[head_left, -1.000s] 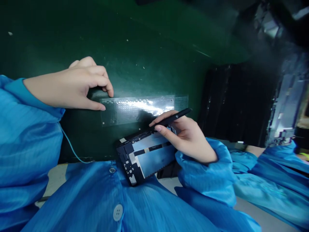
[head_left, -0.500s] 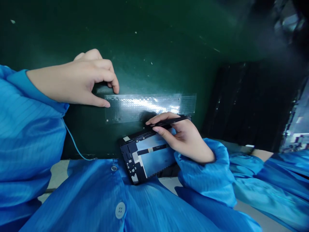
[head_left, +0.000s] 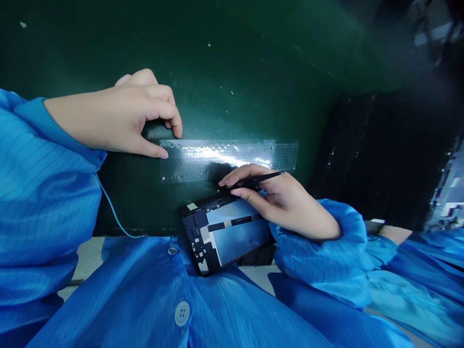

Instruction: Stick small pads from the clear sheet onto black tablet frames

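Observation:
My left hand (head_left: 141,113) rests on the green table with its thumb and index finger apart, at the left end of a clear plastic sheet (head_left: 174,166). The sheet lies flat and catches a bright glare. My right hand (head_left: 282,200) is closed round dark, slim tweezers (head_left: 270,177), whose tips point left. Below them, an opened phone-like device (head_left: 232,244) leans at the table's front edge against my smock. It shows a dark frame with small white parts and a bluish panel crossed by a black strip. My right hand covers its upper right corner.
To the right lies a large black ridged tray or mat (head_left: 377,159). A co-worker's blue sleeve and bare wrist (head_left: 395,234) are at the lower right. A thin blue cord (head_left: 114,212) hangs from my left cuff. Small white specks dot the green table (head_left: 253,63).
My right forearm has shifted a little to the right, and the tweezers sit at a slightly different angle. The left hand keeps its place at the sheet's end; the whole view has shifted slightly.

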The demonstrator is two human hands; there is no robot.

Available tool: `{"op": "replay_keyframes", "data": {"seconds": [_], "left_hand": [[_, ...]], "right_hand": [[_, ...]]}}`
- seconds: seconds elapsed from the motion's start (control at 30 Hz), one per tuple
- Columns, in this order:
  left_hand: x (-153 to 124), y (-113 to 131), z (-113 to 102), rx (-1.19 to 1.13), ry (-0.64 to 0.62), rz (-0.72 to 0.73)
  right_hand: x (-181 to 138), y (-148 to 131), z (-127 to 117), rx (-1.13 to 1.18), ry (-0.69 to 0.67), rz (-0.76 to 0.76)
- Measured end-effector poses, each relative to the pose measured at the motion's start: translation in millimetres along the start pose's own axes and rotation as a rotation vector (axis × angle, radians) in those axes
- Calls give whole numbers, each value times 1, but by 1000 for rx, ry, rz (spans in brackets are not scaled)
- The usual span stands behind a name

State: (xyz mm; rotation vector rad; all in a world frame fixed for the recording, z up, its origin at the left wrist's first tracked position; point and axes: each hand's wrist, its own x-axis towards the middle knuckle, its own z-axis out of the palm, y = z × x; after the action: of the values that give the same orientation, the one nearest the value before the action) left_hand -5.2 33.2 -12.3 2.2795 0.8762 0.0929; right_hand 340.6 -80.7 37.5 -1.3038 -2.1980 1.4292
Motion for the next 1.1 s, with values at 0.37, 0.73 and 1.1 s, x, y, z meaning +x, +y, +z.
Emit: {"op": "replay_keyframes", "data": {"seconds": [0.37,0.73,1.1], "left_hand": [[2,2,1,43,-8,-21],[2,-1,2,24,5,-23],[0,-13,2,-22,87,122]], "right_hand": [[4,3,-4,-22,-61,10],[-1,4,1,152,37,-16],[-50,14,94,233,1238,159]]}}
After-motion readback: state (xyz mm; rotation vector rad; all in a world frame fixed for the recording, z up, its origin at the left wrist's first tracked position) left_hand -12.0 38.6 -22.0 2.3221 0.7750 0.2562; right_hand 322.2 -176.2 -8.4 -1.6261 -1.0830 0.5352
